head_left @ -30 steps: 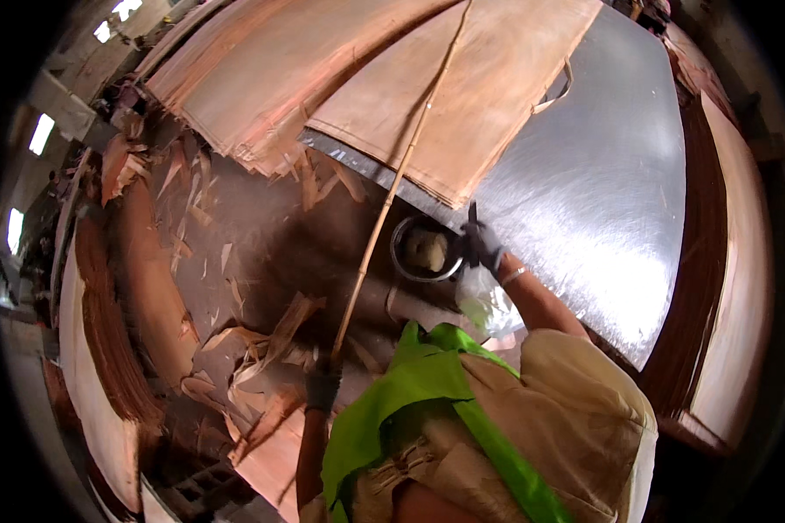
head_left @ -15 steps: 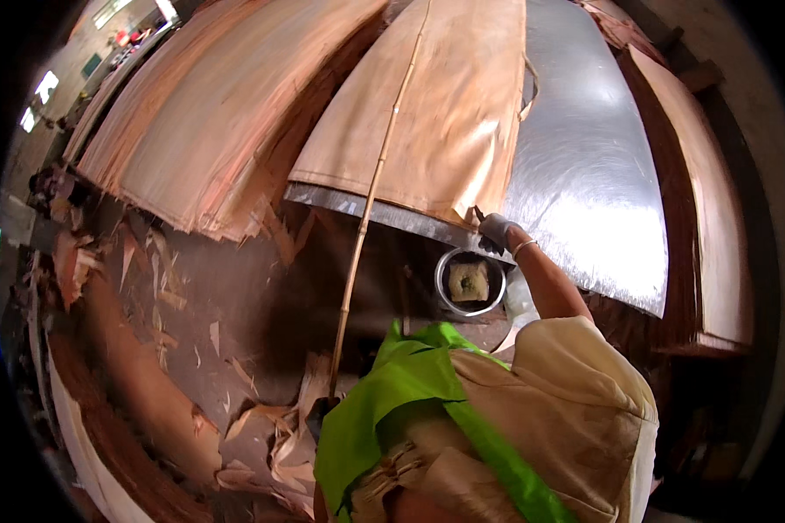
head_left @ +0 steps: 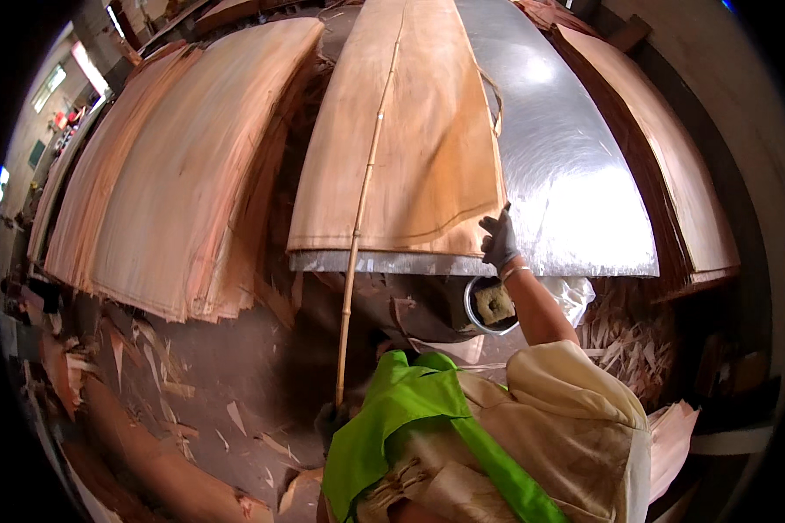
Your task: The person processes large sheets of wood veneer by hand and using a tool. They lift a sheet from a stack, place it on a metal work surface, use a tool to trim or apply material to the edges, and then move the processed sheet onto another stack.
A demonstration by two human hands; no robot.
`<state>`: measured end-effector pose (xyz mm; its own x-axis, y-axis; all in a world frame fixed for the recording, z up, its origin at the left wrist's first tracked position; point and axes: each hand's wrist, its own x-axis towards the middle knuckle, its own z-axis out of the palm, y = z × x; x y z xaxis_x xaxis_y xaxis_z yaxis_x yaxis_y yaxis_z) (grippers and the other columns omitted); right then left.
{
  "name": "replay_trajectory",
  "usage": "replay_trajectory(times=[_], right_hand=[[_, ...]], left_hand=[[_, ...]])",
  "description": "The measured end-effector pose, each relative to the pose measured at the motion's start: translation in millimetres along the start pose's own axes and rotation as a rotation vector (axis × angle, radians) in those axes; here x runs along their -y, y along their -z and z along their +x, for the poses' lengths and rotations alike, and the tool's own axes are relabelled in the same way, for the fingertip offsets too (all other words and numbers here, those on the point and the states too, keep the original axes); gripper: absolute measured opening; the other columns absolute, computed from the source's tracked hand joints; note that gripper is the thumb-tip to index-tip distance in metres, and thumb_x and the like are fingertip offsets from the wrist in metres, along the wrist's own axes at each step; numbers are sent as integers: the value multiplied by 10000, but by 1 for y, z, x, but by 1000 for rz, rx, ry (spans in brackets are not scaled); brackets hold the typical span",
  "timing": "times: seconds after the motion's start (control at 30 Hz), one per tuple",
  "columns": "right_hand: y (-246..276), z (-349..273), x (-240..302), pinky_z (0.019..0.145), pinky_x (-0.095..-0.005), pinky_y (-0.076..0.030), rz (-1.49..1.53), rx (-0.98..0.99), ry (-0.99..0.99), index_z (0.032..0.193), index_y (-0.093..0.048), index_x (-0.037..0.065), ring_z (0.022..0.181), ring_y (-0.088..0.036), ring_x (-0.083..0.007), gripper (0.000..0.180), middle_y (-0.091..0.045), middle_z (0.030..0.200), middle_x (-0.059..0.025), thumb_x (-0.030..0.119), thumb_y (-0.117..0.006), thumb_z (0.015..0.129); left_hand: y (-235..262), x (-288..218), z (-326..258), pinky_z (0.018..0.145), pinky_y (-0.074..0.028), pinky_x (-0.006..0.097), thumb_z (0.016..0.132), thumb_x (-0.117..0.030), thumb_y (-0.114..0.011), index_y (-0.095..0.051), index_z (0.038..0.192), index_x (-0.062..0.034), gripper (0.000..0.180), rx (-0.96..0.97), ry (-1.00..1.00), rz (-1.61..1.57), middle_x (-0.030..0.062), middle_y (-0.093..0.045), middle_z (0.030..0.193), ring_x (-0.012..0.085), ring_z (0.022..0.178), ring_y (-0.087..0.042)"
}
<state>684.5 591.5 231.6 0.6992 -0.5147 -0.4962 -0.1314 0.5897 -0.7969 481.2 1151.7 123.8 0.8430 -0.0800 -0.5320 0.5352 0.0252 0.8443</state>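
Note:
In a dark glove, my left hand is closed round the near end of a long thin bamboo pole. The pole runs away from me over a tan wood veneer sheet lying on a metal-topped table. My right hand, in a grey and dark glove, is at the sheet's near right corner with its fingers apart. A raised fold or ripple crosses the sheet beside that hand. A thin curved strip sticks out along the sheet's right edge. The green apron and my body partly hide the left hand.
Below the table's near edge stands a round metal bucket holding a pale block, with a white plastic bag beside it. Veneer stacks stand at left and right. Veneer scraps litter the floor.
My right hand has gone from pinching the sheet's near right corner to spread fingers beside it. The view has shifted; the pole still lies over the sheet in my left hand.

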Motion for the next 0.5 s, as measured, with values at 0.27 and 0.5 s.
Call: replay_trajectory(times=[0.27,0.5], right_hand=[[0,9,11,313,-234,-178,-4,-90,-5,990,-558,192,309,-220,-96,672,-268,442,64,779,-440,687],[-17,3,45,802,-408,-467,166,62,312,1319,-388,90,970,-567,-254,670,-543,1167,-132,551,-479,841]], left_hand=[[-5,-119,122,454,-317,270,800,-123,-623,-474,618,-50,246,12,123,141,-25,-415,541,76,516,-370],[-97,-261,171,374,-264,238,840,-169,-585,-513,639,-73,234,8,14,114,-42,-389,509,45,412,-339]])
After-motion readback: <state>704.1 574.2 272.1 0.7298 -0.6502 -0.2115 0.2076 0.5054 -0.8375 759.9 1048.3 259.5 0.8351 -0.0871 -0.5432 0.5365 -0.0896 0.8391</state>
